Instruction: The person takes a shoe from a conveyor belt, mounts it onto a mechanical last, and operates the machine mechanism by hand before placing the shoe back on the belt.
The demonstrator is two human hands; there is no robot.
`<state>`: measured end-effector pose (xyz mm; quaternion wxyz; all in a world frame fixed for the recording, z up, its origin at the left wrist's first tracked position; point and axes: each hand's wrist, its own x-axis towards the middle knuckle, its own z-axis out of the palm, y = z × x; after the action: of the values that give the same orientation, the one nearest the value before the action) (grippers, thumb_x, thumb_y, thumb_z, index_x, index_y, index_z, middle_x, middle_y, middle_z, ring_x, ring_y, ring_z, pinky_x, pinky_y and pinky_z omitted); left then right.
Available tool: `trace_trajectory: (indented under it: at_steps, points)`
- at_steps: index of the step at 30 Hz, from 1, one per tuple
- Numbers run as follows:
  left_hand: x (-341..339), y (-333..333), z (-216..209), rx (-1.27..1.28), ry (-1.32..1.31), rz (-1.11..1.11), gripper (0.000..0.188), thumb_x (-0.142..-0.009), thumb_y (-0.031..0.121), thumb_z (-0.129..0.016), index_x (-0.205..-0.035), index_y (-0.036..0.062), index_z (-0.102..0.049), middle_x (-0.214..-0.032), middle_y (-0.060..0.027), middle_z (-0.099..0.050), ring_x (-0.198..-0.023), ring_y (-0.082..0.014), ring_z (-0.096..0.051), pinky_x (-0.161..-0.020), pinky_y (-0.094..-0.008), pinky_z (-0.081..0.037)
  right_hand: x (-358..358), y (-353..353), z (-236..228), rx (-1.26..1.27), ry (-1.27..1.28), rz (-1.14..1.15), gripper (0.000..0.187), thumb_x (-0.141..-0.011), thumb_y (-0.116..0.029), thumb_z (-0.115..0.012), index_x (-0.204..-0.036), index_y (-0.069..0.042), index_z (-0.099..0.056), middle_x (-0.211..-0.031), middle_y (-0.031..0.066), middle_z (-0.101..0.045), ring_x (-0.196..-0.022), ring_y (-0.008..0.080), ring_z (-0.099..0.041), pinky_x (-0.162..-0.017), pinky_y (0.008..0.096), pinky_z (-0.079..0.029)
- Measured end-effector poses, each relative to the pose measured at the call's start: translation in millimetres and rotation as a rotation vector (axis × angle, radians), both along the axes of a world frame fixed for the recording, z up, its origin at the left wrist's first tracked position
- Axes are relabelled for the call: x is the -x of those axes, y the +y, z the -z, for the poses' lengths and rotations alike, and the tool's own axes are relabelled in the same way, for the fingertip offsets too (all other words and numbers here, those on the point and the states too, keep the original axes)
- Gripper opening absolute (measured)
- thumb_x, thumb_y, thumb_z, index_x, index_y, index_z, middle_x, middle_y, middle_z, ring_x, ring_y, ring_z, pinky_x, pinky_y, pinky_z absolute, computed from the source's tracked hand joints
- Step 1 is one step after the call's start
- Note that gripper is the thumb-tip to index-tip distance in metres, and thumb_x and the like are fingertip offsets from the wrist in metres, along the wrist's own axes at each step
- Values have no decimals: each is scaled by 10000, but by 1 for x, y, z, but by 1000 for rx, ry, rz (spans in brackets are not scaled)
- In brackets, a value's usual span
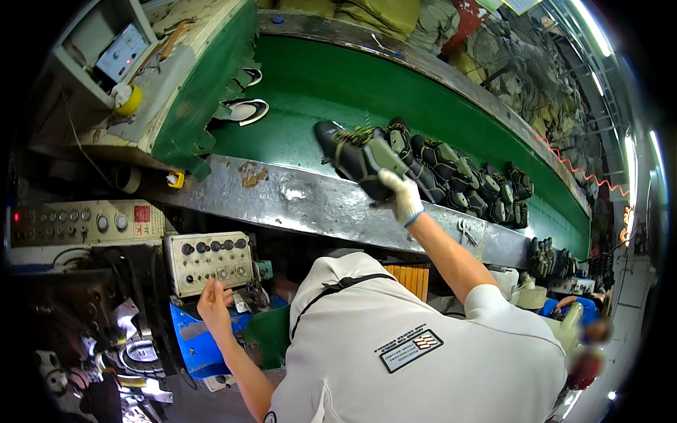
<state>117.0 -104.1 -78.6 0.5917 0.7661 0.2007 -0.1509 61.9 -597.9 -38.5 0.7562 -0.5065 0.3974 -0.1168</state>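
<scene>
In a white glove, my right hand (403,197) grips a black and grey-green work shoe (360,158) by its heel end. The shoe is tilted over the near metal edge of the green conveyor trough, its toe pointing left, with yellow-flecked laces on top. Several similar dark shoes (458,173) lie crowded in the trough to the right of it. My bare left hand (214,304) is at the lower edge of a cream control box (211,262) with black knobs. Its fingers are loosely bent and apart, with nothing visible in them.
White-edged shoe pieces (245,111) lie at the trough's left end. A wooden bench (155,84) with a yellow tape roll (129,101) stands at far left. Below it are a panel of dials (88,222), a blue machine guard (201,338) and metal machine parts. Another person (575,310) is at far right.
</scene>
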Motion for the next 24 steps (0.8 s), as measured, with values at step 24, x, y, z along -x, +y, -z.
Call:
trace_trajectory:
  at_steps: [24]
  points:
    - [69,-34,-16,-1303,-206,110,231,-926,180,-657,-1023,-28,-681,-1047,-186,-692,-1028,-368,-629,-925,-479,-471,-472,48,207,1470,54,-794,624,-761,-272,-780,-1278,-24,-535,-1193,225,-636,-1083,391,-639,-898,476,-536]
